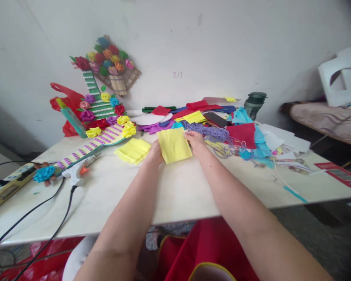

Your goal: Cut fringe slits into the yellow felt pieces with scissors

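Between my hands, above the white table, is a yellow square of crepe paper (175, 146), its face turned toward me. My left hand (155, 153) grips its left edge, with the fingers mostly hidden behind the sheet. At the upper right edge, my right hand (194, 139) pinches the paper between thumb and fingers. Just left of my left hand lies a stack of yellow crepe paper squares (133, 150) on the tabletop. Beyond my right hand sits a tangle of purple yarn (206, 130).
A white glue gun (74, 173) with black cable lies left, near a power strip (10, 187) and a flower-decorated guitar shape (90, 146). Coloured paper, a dark phone (216, 119) and a green bottle (254, 104) line the back. Scraps (283, 156) cover the right.
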{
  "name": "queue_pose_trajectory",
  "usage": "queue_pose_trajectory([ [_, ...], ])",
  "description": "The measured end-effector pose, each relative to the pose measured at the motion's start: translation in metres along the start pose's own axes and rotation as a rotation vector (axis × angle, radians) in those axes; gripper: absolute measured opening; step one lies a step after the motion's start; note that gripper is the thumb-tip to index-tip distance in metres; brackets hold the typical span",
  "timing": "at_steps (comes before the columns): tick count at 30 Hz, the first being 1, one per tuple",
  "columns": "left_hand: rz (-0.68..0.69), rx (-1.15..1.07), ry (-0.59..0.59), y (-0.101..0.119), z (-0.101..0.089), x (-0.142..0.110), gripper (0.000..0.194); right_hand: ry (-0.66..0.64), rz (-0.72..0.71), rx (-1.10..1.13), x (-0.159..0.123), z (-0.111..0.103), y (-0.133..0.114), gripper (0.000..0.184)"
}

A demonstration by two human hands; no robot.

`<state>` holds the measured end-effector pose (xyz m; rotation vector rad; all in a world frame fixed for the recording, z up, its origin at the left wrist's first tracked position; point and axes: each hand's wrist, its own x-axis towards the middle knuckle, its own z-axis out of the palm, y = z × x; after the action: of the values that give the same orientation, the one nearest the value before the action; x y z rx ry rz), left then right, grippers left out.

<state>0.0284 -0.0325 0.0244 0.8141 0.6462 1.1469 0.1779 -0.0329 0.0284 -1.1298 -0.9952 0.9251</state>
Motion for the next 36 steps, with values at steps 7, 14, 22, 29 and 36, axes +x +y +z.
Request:
queue_pose_trajectory([
  [7, -0.137, -0.075, -0.049, 0.008, 0.004, -0.008, 0.038, -0.056, 0.203, 0.279, -0.001, -0.006, -0.003, 0.014],
  [14, -0.154, -0.110, -0.103, 0.011, 0.004, -0.012, 0.036, -0.255, 0.266, 0.362, 0.001, -0.015, -0.003, 0.018],
  [22, -0.137, -0.123, -0.149, 0.009, 0.001, -0.009, 0.037, -0.204, 0.298, 0.379, -0.002, -0.010, -0.008, 0.013],
  [29, -0.098, -0.092, -0.025, 0.011, 0.003, -0.010, 0.033, 0.012, 0.214, 0.330, 0.000, -0.008, -0.009, 0.013],
  [36, -0.118, -0.104, -0.006, 0.008, 0.003, -0.006, 0.035, 0.088, 0.136, 0.251, 0.002, -0.004, -0.002, 0.012],
])
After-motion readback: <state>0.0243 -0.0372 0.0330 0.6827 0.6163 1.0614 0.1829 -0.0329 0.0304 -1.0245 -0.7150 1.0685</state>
